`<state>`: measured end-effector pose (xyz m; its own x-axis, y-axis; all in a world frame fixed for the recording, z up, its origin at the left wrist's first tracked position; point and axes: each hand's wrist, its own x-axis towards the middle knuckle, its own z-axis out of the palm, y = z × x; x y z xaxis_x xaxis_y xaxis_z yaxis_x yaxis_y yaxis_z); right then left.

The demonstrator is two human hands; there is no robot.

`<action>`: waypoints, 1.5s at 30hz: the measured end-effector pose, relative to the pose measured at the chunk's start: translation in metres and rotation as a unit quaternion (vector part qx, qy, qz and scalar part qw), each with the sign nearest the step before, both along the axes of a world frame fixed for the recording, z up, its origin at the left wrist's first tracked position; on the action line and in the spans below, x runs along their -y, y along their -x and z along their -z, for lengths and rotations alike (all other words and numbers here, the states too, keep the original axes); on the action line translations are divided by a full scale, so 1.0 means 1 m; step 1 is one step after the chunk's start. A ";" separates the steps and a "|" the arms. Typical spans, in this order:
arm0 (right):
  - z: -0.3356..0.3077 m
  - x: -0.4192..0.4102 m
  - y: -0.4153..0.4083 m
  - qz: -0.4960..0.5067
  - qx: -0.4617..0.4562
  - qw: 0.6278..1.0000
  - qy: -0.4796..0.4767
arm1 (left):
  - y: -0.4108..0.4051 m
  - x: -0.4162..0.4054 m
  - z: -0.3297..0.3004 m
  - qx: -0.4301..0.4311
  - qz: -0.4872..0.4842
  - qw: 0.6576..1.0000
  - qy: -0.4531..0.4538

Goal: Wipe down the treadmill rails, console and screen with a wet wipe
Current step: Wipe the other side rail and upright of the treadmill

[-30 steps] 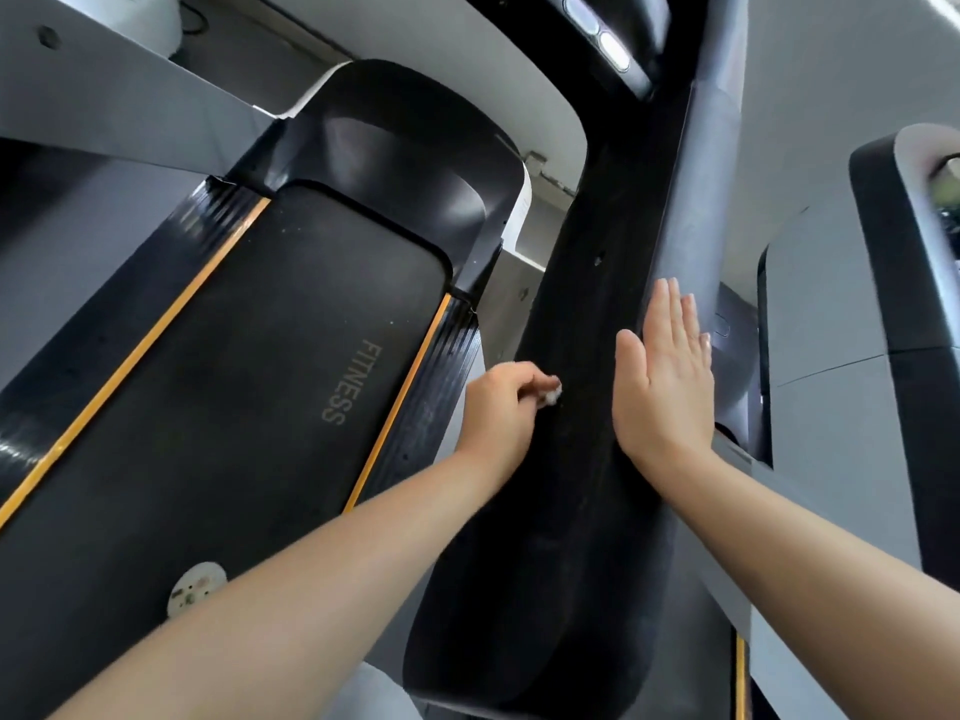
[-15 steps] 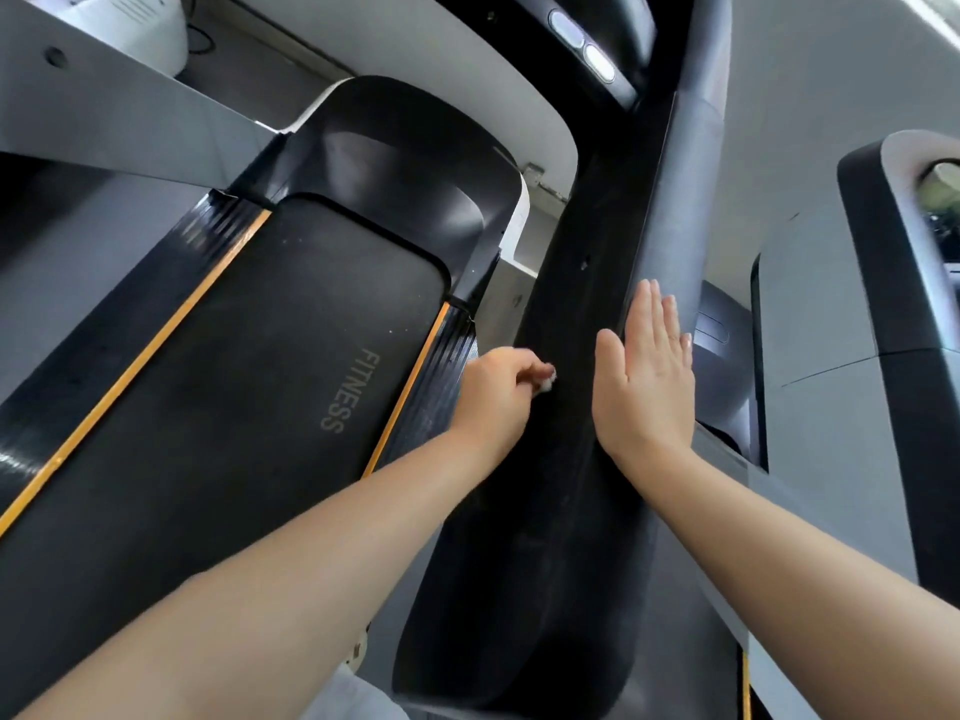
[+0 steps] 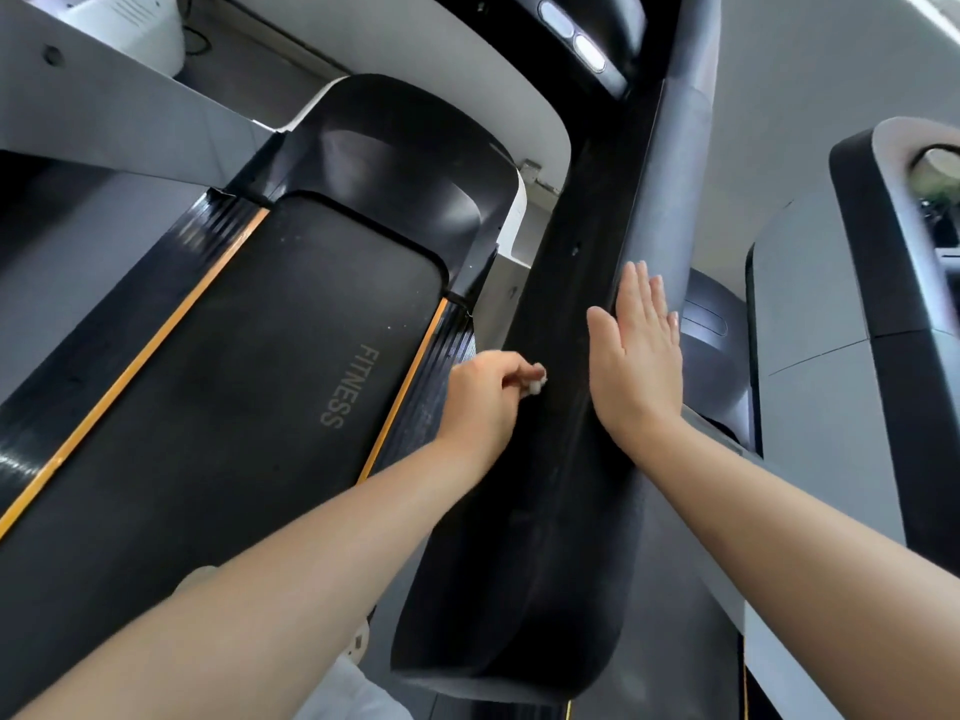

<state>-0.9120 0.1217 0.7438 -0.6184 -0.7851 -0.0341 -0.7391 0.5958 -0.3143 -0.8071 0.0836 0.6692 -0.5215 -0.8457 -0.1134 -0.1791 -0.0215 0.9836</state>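
A long black treadmill rail (image 3: 550,485) runs from the bottom centre up toward the console at the top. My left hand (image 3: 483,402) has its fingers curled round a small crumpled white wet wipe (image 3: 536,384), which it holds against the rail's inner face. My right hand (image 3: 636,356) lies flat, fingers straight and together, on the rail's upper right edge. Two oval lights of the console (image 3: 574,36) show at the top; its screen is out of sight.
The black running belt (image 3: 234,381), marked FITNESS and edged with orange stripes, fills the left. A grey side rail (image 3: 104,116) crosses the upper left. Another grey and black machine (image 3: 883,304) stands close on the right.
The view shifted slightly. Both hands stay on the rail at about the same spot; the left hand keeps rubbing the wipe there.
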 end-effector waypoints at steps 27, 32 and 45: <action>0.006 -0.028 0.015 -0.036 0.061 0.990 0.120 | -0.026 -0.049 -0.023 -0.057 -0.036 0.988 0.136; 0.009 -0.029 0.016 -0.007 0.088 0.984 0.155 | 0.028 0.004 -0.036 -0.032 -0.039 0.987 0.152; 0.009 -0.030 0.015 0.034 0.157 0.965 0.208 | 0.018 -0.005 -0.045 -0.050 -0.006 0.988 0.144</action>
